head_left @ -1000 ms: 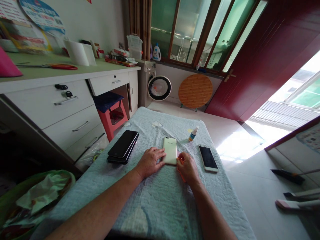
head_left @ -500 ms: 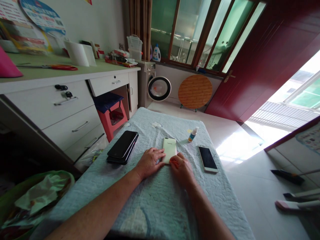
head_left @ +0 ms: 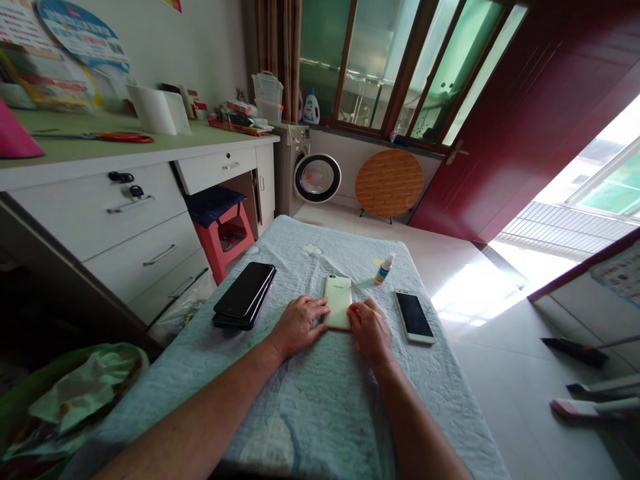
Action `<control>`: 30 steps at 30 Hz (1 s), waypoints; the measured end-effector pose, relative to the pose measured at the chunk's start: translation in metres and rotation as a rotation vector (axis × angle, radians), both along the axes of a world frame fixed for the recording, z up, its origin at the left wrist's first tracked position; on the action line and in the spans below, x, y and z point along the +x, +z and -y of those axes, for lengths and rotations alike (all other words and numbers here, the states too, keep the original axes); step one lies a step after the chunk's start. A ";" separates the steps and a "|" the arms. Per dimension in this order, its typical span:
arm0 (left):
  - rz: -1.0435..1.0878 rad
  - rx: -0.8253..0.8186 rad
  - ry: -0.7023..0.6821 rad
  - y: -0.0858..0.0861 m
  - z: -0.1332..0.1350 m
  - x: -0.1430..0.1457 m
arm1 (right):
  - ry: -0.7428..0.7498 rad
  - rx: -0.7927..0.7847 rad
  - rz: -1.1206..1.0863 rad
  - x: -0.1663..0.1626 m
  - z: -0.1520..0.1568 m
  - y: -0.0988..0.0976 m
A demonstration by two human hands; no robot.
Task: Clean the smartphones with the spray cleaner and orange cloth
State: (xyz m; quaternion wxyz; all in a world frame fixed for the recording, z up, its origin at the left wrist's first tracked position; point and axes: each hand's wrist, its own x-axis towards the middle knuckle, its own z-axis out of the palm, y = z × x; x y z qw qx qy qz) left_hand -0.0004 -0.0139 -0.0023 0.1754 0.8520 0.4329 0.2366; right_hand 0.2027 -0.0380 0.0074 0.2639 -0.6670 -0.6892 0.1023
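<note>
A pale smartphone (head_left: 338, 293) with a camera at its top corner and "honor" on its back lies face down on the cloth-covered table. My left hand (head_left: 299, 324) rests along its left edge, fingers stretched out and tips on the phone, thumb apart near the lower corner. At the right edge, my right hand (head_left: 370, 328) is closed with its fingertips pinched against the phone's side. A little orange shows at these fingers, of something mostly hidden in the hand. To the right lies a white-framed phone (head_left: 415, 317), screen up. Behind it stands a small spray bottle (head_left: 385, 269).
Stacked dark phones (head_left: 244, 293) lie at the table's left. The light blue tablecloth (head_left: 320, 400) has wrinkles. Left of the table are a red stool (head_left: 225, 235), a white drawer desk (head_left: 125, 230) and a green waste bin (head_left: 143, 360). An open washing machine door (head_left: 318, 178) is beyond.
My right hand has moved slightly right, from the phone's lower right corner to its right edge. Less orange shows in it. My left hand has stayed in place.
</note>
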 end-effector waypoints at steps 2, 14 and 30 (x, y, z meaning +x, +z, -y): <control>0.010 0.007 0.002 -0.001 0.000 0.000 | -0.022 -0.011 -0.010 0.006 0.000 -0.001; 0.045 0.100 0.224 -0.003 0.000 -0.003 | 0.037 -0.181 -0.548 0.003 0.016 0.004; 0.052 -0.162 0.316 0.003 -0.001 0.010 | -0.014 -0.239 -0.572 -0.004 0.017 0.006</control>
